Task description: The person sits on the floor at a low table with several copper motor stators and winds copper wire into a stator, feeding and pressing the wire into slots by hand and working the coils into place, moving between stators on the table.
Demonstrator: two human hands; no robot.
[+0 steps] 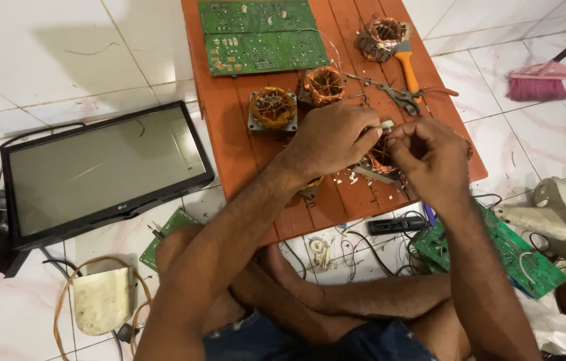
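Both hands meet over the low orange table's (229, 134) near right corner. Left hand (330, 139) and right hand (430, 157) fingers pinch a small white piece (387, 124) between them, directly above the copper-wound motor stator (380, 160).

The counter (243, 154) was matt orange-painted wood planks. My stator's (380, 160) copper windings gleamed; the monitor (106, 167) at left had glossy black plastic; floor tiles (49, 60) shone smooth white.
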